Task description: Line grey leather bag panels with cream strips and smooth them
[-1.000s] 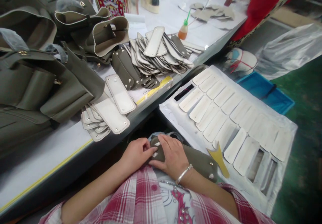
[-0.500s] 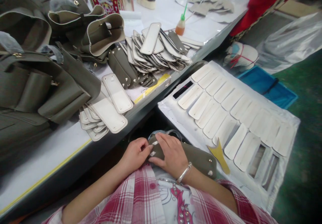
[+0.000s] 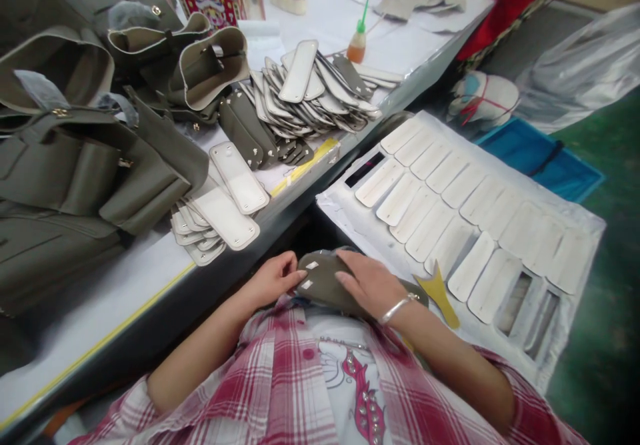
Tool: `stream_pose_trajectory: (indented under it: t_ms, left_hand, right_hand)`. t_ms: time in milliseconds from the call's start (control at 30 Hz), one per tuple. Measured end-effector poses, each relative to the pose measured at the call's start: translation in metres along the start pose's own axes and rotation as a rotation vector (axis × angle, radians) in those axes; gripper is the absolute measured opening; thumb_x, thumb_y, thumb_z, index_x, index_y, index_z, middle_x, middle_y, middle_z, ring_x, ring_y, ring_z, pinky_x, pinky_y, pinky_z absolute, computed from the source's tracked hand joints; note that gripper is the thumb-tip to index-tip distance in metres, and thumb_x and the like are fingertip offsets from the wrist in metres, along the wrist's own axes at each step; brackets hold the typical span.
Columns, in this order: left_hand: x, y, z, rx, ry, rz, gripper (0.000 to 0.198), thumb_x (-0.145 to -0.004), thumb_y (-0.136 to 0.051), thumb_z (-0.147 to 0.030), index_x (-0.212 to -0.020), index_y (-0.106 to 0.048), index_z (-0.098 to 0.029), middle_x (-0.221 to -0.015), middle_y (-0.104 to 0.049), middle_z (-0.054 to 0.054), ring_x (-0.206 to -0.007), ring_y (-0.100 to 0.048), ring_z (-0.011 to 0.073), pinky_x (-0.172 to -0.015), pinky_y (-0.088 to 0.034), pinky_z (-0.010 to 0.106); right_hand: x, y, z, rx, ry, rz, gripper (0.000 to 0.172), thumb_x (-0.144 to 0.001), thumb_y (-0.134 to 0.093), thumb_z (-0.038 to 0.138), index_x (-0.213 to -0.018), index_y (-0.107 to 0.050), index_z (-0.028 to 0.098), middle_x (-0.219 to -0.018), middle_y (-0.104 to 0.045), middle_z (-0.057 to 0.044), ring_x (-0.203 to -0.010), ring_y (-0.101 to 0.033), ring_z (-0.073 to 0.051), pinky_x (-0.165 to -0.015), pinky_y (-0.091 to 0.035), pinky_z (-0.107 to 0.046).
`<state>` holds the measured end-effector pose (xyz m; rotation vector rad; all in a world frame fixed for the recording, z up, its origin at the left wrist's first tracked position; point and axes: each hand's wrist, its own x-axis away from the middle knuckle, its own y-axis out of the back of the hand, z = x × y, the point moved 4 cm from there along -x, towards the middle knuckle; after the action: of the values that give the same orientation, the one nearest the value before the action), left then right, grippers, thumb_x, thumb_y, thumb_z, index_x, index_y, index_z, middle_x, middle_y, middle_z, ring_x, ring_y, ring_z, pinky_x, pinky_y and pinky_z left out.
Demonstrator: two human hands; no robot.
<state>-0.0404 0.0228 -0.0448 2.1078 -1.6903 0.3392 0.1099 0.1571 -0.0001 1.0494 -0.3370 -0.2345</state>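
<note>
The panel [image 3: 325, 279] lies at the wearer's lap, in front of the shirt [image 3: 280, 371], between both hands. It is a long, dark olive strip with rounded corners; two small white tabs [image 3: 309, 275] sit near its left end.

Left hand [image 3: 280, 277]: fingers curled, thumb tip against the panel's left end; whether the fingers clamp from below cannot be told. Right hand [image 3: 373, 279]: gripping the panel, laid across it, fingers towards the far edge and thumb on the upper face.

Handling (judged): light; semi-stiff, flexing under load; smooth but not slippery; unlikely to break, though the finish may scuff. Hold by the long edges or one rounded end, keeping clear of the tabs.

Materials: the bags [image 3: 145, 185] on the worktop [image 3: 100, 315] look leather-like, matt and olive, with pale raw edges. The stack [image 3: 227, 218] and the pile [image 3: 295, 95] consist mainly of pale-faced strips. Flat, pale pieces [image 3: 425, 235] line the white board [image 3: 334, 201] in rows. A yellow, fork-ended piece [image 3: 440, 295] lies at its near edge.
</note>
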Motion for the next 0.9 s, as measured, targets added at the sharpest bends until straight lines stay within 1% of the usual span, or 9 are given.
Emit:
stream_pose_trajectory:
  t_ms: [167,267,333,400,467,567,633,733,900]
  left_hand:
    - [0.002,0.007,-0.009,-0.075,-0.008,0.03,0.029,-0.078,-0.052,-0.046,-0.074,-0.039,-0.02,-0.059,-0.051,-0.006,-0.053,-0.055,0.0124,-0.05,-0.043,0.024]
    - [0.002,0.015,-0.029,-0.333,-0.071,-0.021,0.033,-0.073,-0.059,-0.046,-0.089,-0.048,-0.019,-0.075,-0.058,-0.002,-0.068,-0.059,0.0156,-0.062,-0.048,0.028]
    - [-0.001,0.012,-0.05,-0.555,-0.212,-0.094,0.051,-0.069,-0.063,-0.046,-0.109,-0.048,-0.019,-0.099,-0.06,0.005,-0.091,-0.058,0.0203,-0.079,-0.047,0.033]
    - [-0.008,-0.009,-0.071,-0.751,-0.41,-0.073,0.071,-0.067,-0.065,-0.049,-0.126,-0.039,-0.019,-0.123,-0.051,0.009,-0.113,-0.048,0.0245,-0.096,-0.038,0.038]
    - [-0.017,-0.045,-0.083,-0.908,-0.568,0.055,0.085,-0.063,-0.067,-0.052,-0.133,-0.033,-0.018,-0.134,-0.043,0.011,-0.123,-0.039,0.0268,-0.104,-0.029,0.039]
    - [-0.03,-0.102,-0.087,-1.053,-0.613,0.234,0.091,-0.062,-0.065,-0.057,-0.135,-0.032,-0.015,-0.134,-0.044,0.014,-0.123,-0.039,0.0298,-0.102,-0.028,0.042]
    - [-0.036,-0.129,-0.087,-1.102,-0.602,0.264,0.086,-0.064,-0.061,-0.058,-0.133,-0.034,-0.014,-0.131,-0.047,0.015,-0.119,-0.041,0.0312,-0.099,-0.029,0.043]
    - [-0.039,-0.147,-0.091,-1.139,-0.61,0.241,0.074,-0.067,-0.06,-0.055,-0.125,-0.04,-0.013,-0.122,-0.052,0.016,-0.111,-0.047,0.0315,-0.095,-0.03,0.042]
    - [-0.039,-0.156,-0.099,-1.192,-0.593,0.232,0.061,-0.066,-0.058,-0.055,-0.11,-0.047,-0.014,-0.105,-0.057,0.014,-0.097,-0.051,0.0314,-0.085,-0.035,0.041]
  right_hand:
    - [0.059,0.007,-0.098,-0.104,-0.372,0.023,0.051,-0.085,-0.039,0.049,-0.115,-0.059,0.014,-0.116,-0.06,-0.014,-0.106,-0.055,-0.028,-0.094,-0.042,-0.045]
    - [0.087,-0.004,-0.12,-0.366,-0.414,0.046,0.049,-0.083,-0.039,0.051,-0.113,-0.06,0.019,-0.112,-0.063,-0.009,-0.101,-0.059,-0.023,-0.091,-0.044,-0.043]
    - [0.095,-0.006,-0.119,-0.452,-0.411,-0.017,0.048,-0.084,-0.039,0.05,-0.114,-0.058,0.019,-0.113,-0.062,-0.007,-0.101,-0.058,-0.021,-0.092,-0.043,-0.044]
    - [0.098,-0.006,-0.115,-0.499,-0.429,-0.067,0.046,-0.089,-0.03,0.046,-0.112,-0.059,0.019,-0.111,-0.063,-0.005,-0.099,-0.059,-0.019,-0.092,-0.043,-0.043]
    - [0.1,-0.005,-0.112,-0.522,-0.425,-0.116,0.047,-0.092,-0.022,0.04,-0.11,-0.06,0.019,-0.111,-0.063,-0.004,-0.101,-0.057,-0.017,-0.095,-0.04,-0.042]
    - [0.113,-0.01,-0.111,-0.628,-0.432,-0.195,0.045,-0.092,-0.025,0.04,-0.114,-0.058,0.018,-0.113,-0.061,-0.005,-0.105,-0.054,-0.016,-0.096,-0.04,-0.038]
    - [0.123,-0.017,-0.111,-0.784,-0.426,-0.225,0.044,-0.089,-0.036,0.042,-0.121,-0.051,0.016,-0.114,-0.06,-0.006,-0.103,-0.055,-0.016,-0.09,-0.044,-0.034]
    - [0.132,-0.025,-0.111,-0.938,-0.377,-0.283,0.05,-0.083,-0.048,0.04,-0.125,-0.046,0.013,-0.114,-0.059,-0.008,-0.101,-0.055,-0.016,-0.088,-0.044,-0.032]
    - [0.127,-0.024,-0.116,-0.826,-0.36,-0.292,0.045,-0.081,-0.052,0.04,-0.116,-0.053,0.012,-0.105,-0.061,-0.007,-0.094,-0.055,-0.016,-0.086,-0.044,-0.032]
